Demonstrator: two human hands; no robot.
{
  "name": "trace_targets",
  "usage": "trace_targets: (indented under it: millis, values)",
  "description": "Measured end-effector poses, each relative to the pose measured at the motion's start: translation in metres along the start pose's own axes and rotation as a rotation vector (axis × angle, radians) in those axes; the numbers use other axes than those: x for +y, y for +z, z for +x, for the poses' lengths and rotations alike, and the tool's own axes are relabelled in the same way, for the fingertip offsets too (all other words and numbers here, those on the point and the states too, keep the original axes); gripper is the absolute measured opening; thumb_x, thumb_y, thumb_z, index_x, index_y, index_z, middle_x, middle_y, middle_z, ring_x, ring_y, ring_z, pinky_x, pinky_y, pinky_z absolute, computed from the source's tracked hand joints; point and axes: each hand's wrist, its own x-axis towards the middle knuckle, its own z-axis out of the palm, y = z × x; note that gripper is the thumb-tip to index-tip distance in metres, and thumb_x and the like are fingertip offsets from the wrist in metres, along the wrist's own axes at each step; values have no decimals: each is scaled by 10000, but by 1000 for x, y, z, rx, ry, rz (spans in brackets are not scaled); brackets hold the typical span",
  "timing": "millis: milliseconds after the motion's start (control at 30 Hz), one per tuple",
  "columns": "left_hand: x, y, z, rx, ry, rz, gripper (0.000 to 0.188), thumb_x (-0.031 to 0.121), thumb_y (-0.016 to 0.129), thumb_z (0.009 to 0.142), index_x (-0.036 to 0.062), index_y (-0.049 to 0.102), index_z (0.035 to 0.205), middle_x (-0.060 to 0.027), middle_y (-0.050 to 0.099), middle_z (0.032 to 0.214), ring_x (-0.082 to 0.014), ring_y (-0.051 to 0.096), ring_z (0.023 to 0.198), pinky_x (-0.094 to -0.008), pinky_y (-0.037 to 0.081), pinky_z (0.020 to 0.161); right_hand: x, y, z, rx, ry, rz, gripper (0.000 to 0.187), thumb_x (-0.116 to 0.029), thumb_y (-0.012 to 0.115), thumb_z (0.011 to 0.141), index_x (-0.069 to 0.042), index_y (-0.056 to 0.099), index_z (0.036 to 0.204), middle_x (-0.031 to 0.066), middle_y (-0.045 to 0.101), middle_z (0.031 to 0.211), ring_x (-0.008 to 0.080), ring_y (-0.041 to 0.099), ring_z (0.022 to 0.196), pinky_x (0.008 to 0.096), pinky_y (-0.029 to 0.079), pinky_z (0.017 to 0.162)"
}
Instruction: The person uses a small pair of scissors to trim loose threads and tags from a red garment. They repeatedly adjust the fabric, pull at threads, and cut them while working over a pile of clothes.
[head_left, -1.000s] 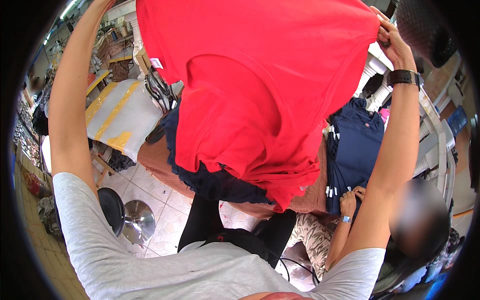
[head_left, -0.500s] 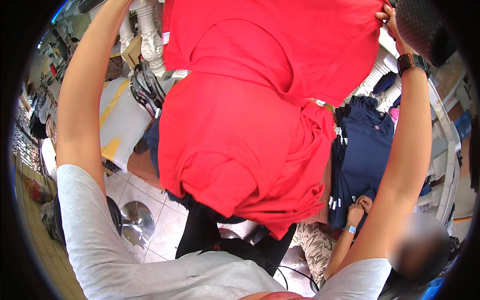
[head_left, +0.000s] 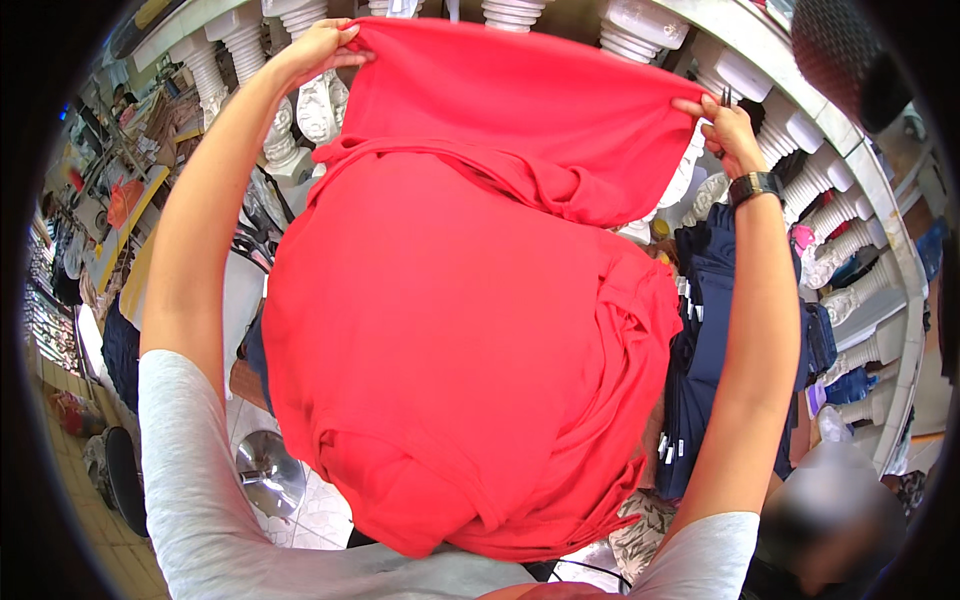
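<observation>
A red T-shirt is stretched out between my two hands, its far edge raised and its near part resting on a heap of red shirts. My left hand pinches the shirt's far left corner. At the far right corner, my right hand grips the cloth between thumb and fingers. A small dark two-pointed tool pokes up from the right hand; its kind is hard to tell. The heap hides most of the surface beneath it.
Folded navy garments with white tags lie stacked to the right of the heap. White balusters form a curved railing beyond. A round metal stool base stands at the lower left. Another person is at the lower right.
Both hands have come closer and the shirt has dropped lower, its near part now spread over the heap. My left hand has come into view. The other person's hands no longer show.
</observation>
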Motion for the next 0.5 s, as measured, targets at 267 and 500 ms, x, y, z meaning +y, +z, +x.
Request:
trace_targets:
  millis: [267,500]
  values:
    - [-17,-16,40,480,460,209,242,150,539,1035,58,671,1215,-36,696,1005,-116,647,753,-249,517,638,2,26,28,209,-334,287,237,-172,555,1053,-36,627,1233,123,727,1186,44,341,498,222,290,460]
    - [18,9,18,423,368,-65,251,204,520,1061,71,624,1247,-57,702,991,-112,672,651,-250,551,601,-8,10,-33,38,-355,219,224,-191,526,1063,-31,616,1191,182,748,1100,18,332,449,198,259,410]
